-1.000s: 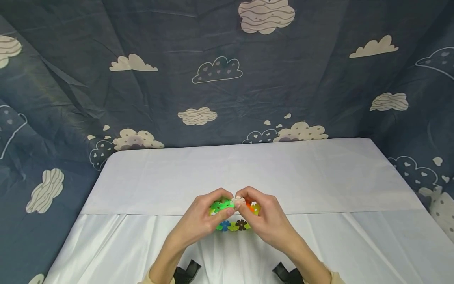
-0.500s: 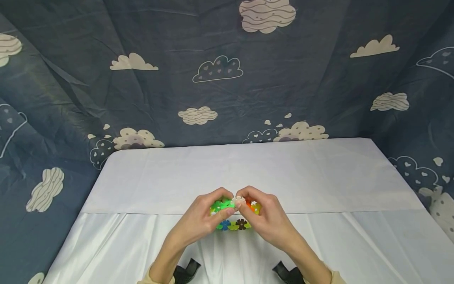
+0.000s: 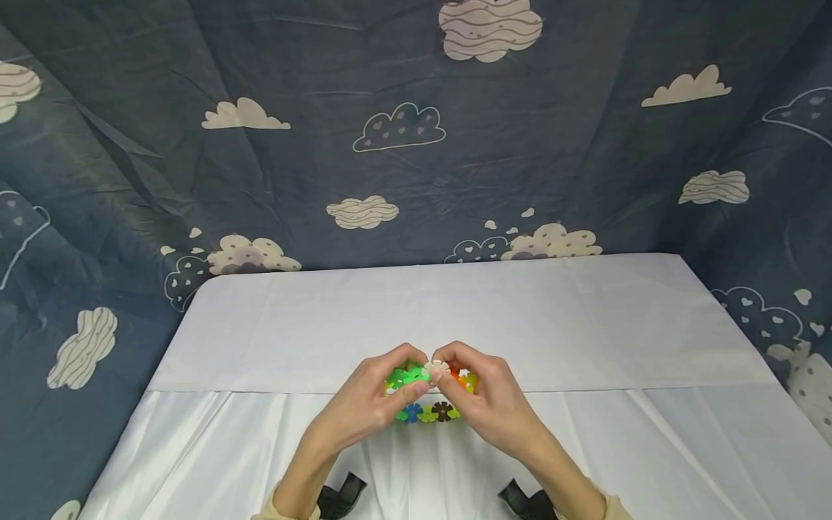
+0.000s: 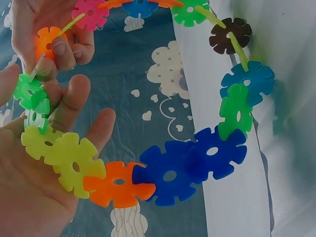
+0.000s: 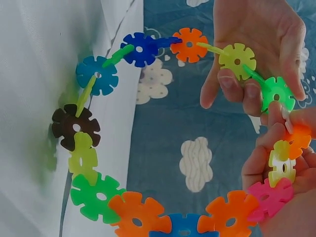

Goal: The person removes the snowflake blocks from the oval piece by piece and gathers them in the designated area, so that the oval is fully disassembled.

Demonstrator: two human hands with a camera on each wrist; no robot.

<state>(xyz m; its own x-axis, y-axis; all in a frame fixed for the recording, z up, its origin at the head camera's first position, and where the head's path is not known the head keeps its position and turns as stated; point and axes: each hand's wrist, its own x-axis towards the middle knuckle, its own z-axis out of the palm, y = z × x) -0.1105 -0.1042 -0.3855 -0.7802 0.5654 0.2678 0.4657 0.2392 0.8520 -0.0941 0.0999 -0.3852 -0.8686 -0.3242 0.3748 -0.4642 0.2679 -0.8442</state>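
Note:
Both hands hold a loop of slotted, flower-shaped interlocking plastic discs in many colours. In the head view my left hand (image 3: 364,397) pinches a bright green disc (image 3: 414,375) between thumb and fingers. My right hand (image 3: 494,401) pinches a white disc (image 3: 436,367) right beside it, and the fingertips of the two hands nearly meet. The rest of the loop hangs below: dark blue discs (image 4: 168,173), a brown disc (image 5: 75,127) and a pink disc (image 5: 270,196) show in the wrist views. Fingers cover part of the white disc.
A white-covered table (image 3: 455,318) lies under the hands, with a fold line across it. Dark blue cloth (image 3: 403,65) with cloud prints rises behind and at both sides. Black straps (image 3: 341,498) show near the wrists.

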